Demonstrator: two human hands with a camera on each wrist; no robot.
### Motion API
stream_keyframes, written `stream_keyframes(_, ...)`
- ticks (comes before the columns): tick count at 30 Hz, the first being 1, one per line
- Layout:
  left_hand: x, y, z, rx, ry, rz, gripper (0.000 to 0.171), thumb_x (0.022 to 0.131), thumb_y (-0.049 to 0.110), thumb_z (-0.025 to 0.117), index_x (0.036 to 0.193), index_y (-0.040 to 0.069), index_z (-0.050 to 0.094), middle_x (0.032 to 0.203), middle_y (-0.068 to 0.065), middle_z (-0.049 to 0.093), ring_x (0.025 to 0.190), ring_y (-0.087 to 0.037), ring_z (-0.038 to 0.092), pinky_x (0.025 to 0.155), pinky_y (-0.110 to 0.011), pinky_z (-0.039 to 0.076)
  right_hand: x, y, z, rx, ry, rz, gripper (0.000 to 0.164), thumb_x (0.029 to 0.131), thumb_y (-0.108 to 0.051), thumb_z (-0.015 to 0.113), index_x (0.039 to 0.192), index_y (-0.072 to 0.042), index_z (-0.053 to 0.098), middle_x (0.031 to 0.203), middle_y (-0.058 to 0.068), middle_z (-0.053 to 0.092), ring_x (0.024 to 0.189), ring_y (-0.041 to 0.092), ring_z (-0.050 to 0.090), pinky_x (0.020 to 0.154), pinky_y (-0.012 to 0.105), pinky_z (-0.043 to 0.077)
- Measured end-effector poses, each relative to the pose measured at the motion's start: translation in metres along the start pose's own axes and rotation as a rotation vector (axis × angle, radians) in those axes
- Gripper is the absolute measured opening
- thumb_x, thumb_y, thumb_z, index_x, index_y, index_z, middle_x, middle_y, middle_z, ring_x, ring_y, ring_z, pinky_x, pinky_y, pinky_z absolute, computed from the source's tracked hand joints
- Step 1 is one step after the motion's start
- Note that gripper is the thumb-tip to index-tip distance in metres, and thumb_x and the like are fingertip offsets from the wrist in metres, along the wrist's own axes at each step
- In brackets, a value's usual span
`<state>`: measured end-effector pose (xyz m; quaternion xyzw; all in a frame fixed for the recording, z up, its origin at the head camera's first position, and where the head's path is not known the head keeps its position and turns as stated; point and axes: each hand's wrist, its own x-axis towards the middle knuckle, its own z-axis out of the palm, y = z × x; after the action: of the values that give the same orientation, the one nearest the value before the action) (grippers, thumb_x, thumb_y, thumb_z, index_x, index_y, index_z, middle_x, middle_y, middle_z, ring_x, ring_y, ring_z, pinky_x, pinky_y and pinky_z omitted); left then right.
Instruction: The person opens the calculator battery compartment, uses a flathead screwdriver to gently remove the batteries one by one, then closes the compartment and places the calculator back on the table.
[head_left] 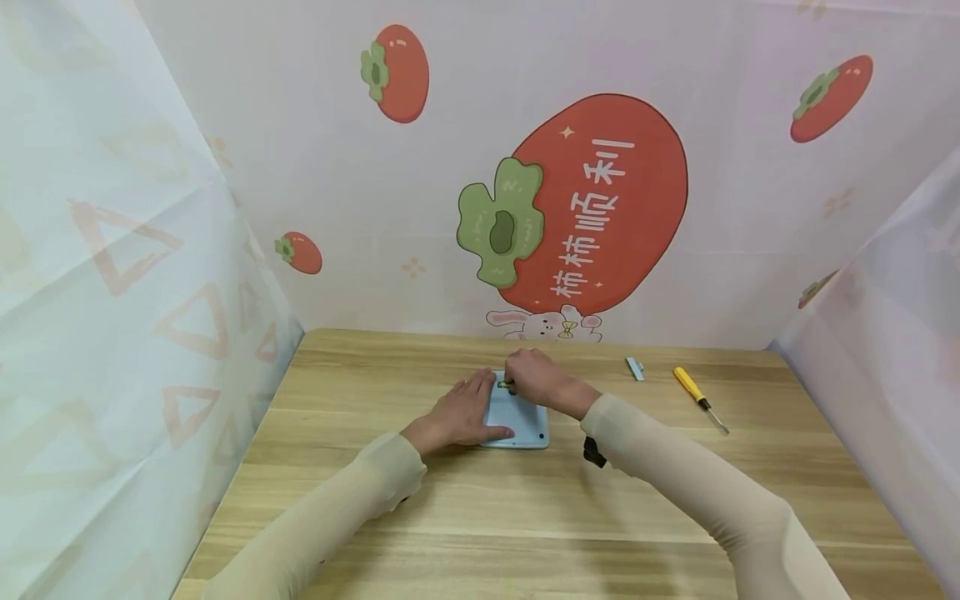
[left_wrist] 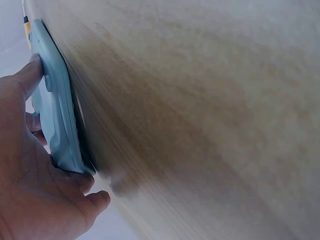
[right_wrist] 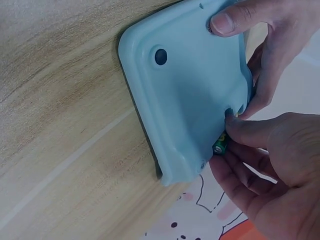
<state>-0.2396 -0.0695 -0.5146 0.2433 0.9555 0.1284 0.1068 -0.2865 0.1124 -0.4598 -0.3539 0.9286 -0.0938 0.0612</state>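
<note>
At the near side of the wooden table (head_left: 450, 533), your two pale sleeves (head_left: 322, 517) stretch forward. Beyond them lies the light-blue case (head_left: 525, 417), on the wood near the middle, a dark round spot (head_left: 542, 436) by its near right corner. Your left hand (head_left: 461, 412) is spread over its left side, thumb resting on the face close to the near edge. Your right hand (head_left: 536, 379) is at its far end, thumb and fingers pinching a green battery (right_wrist: 220, 144) at the case's edge; I cannot tell how far in it sits. Off to your right, a screwdriver (head_left: 691, 387) with a yellow handle lies with its tip toward you. A small blue piece (head_left: 635, 368) lies just left of it. Behind the table, the white wall sheet (head_left: 337, 150) carries red persimmons (head_left: 630, 208) and a cartoon rabbit (head_left: 547, 323).
</note>
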Motion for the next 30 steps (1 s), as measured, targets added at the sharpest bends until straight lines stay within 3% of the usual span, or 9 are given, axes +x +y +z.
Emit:
stream_keyframes(11,0.0008,0.0007,0.0001,-0.002,0.003,0.002,0.11,0.093,0.071,0.066,0.166,0.0,0.025,0.172,-0.016,0.027,0.159,-0.029,0.029,0.129,-0.05,0.028,-0.0009,-0.0035,-0.0031,-0.043,-0.021,0.001,0.018,0.1,0.0,0.069,0.086,-0.006,0.077,0.068,-0.001,0.053,0.06,0.014,0.047,0.055,0.025,0.035)
stream_keyframes(15,0.0011,0.0005,0.0006,0.001,0.005,0.003,0.11,0.093,0.071,0.067,0.166,0.0,0.025,0.172,-0.016,0.027,0.159,-0.029,0.029,0.129,-0.05,0.029,-0.0011,-0.0067,-0.0068,-0.097,-0.05,-0.026,0.009,0.099,0.001,0.071,0.098,-0.004,0.078,0.081,0.004,0.064,0.07,0.017,0.054,0.062,0.028,0.046)
stream_keyframes(19,0.0004,0.001,-0.0006,0.001,0.012,0.001,0.11,0.093,0.07,0.067,0.166,0.001,0.025,0.172,-0.016,0.028,0.159,-0.029,0.03,0.128,-0.051,0.029,-0.0013,-0.0089,-0.0092,-0.143,-0.076,-0.041,0.011,0.098,0.001,0.072,0.107,-0.002,0.078,0.095,0.01,0.071,0.08,0.021,0.059,0.075,0.035,0.058)
stream_keyframes(23,-0.0004,0.0017,-0.0015,-0.001,0.008,-0.002,0.11,0.093,0.071,0.067,0.167,0.001,0.023,0.173,-0.016,0.027,0.159,-0.029,0.029,0.129,-0.051,0.028,-0.0026,-0.0091,-0.0089,-0.18,-0.098,-0.043,0.014,0.101,-0.002,0.071,0.114,-0.003,0.076,0.105,0.012,0.072,0.087,0.022,0.063,0.085,0.038,0.061)
stream_keyframes(30,-0.0022,0.0027,-0.0027,-0.019,0.0,-0.011,0.11,0.093,0.07,0.067,0.167,0.001,0.024,0.174,-0.015,0.026,0.16,-0.028,0.027,0.129,-0.051,0.027,-0.0053,-0.0076,-0.008,-0.215,-0.113,-0.077,0.017,0.103,-0.006,0.069,0.119,-0.004,0.075,0.11,0.012,0.069,0.087,0.021,0.063,0.086,0.036,0.061)
